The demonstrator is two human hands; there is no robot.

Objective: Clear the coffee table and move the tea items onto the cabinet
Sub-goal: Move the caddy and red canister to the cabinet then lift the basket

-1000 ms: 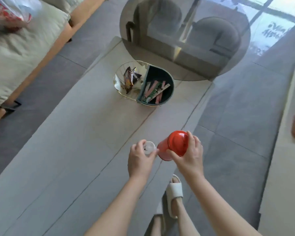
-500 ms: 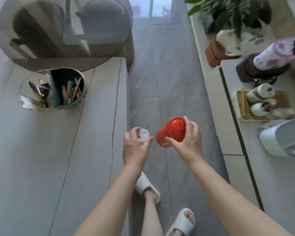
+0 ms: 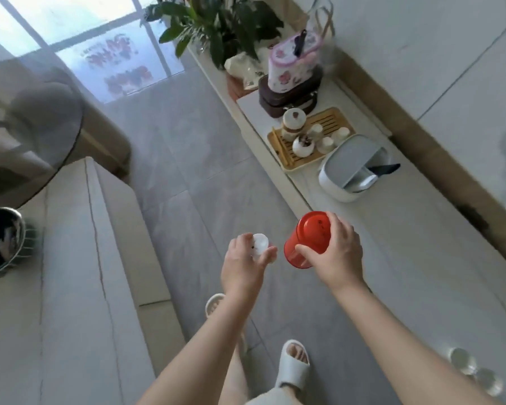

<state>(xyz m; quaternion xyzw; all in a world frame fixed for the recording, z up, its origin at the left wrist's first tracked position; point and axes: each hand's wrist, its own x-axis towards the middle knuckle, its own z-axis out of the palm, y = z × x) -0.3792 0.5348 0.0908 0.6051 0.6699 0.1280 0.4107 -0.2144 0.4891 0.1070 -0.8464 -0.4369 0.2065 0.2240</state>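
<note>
Grey-tiled floor separates the coffee table (image 3: 79, 258) at left from the long white cabinet (image 3: 415, 258) at right. Right hand (image 3: 335, 254) wraps a red tea canister (image 3: 308, 238), tilted, just short of the cabinet's near edge. Left hand (image 3: 243, 266) pinches a small white cup (image 3: 260, 244) between thumb and fingers. Bare cabinet top lies near the canister; the bamboo tea tray (image 3: 330, 121) and white lidded box (image 3: 354, 168) crowd the far end, so setting down nearer appears easiest.

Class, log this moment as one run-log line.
left hand: holds white cup | right hand: holds red tin | position: between table and cabinet
</note>
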